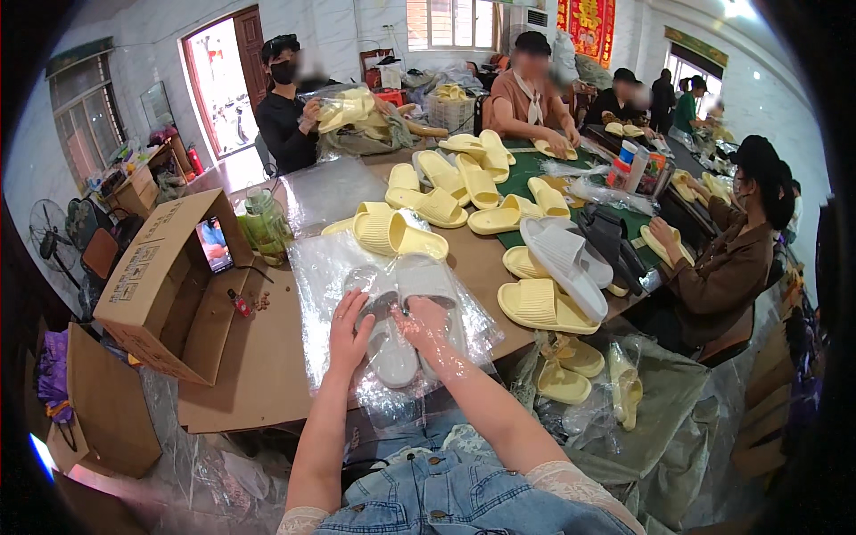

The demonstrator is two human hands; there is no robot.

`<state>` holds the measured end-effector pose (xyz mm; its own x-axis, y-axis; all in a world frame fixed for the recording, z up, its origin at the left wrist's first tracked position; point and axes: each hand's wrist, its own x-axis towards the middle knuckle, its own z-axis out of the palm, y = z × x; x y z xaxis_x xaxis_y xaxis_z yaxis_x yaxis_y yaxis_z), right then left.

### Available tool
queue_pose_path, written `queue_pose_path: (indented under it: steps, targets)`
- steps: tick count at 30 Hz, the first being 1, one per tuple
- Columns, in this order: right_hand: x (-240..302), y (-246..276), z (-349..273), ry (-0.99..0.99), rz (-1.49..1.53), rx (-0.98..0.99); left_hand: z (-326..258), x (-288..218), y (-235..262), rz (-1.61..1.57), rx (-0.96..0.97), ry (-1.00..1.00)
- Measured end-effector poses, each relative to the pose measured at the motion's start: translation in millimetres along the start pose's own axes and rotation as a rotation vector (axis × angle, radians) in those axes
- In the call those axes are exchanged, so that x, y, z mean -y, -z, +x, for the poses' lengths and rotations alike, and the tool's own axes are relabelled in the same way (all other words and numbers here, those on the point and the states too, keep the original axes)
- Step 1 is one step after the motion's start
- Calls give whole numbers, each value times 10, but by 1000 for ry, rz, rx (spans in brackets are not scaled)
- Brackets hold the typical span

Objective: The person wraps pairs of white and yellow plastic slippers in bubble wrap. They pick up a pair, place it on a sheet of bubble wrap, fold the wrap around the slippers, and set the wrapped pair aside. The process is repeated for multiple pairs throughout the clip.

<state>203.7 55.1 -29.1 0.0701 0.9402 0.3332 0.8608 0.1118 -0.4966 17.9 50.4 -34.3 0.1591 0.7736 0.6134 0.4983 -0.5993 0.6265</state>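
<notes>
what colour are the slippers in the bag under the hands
Pale grey slippers, inside a clear plastic bag; seen in the head view.

We see both hands flat on a clear plastic bag (392, 330) holding a pair of grey slippers (406, 312): left hand (349, 332) at 9 o'clock of the pair, right hand (426, 323) on top. Yellow slippers (450, 192) piled at 12, open cardboard box (160, 285) at 9.

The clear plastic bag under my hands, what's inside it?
A pair of grey slippers lies inside the clear plastic bag. The left hand and right hand press on top, covering their middles; the soles are hidden.
</notes>
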Motion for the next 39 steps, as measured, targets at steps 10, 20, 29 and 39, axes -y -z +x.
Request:
queue_pose_path:
  steps: [10, 20, 29, 39]
  targets:
    - [-20, -105, 25, -24, -2, -7, 28, 30, -2, -4, -20, -3]
    - [-34, -138, -36, -12, -2, 10, 7, -2, 14, -12, -11, -17]
    - [-24, -51, 69, -4, 13, 32, 1, 29, 6, -2, -22, -7]
    - [-6, -39, 9, -6, -4, 11, -3, 1, 6, 2, -21, 9]
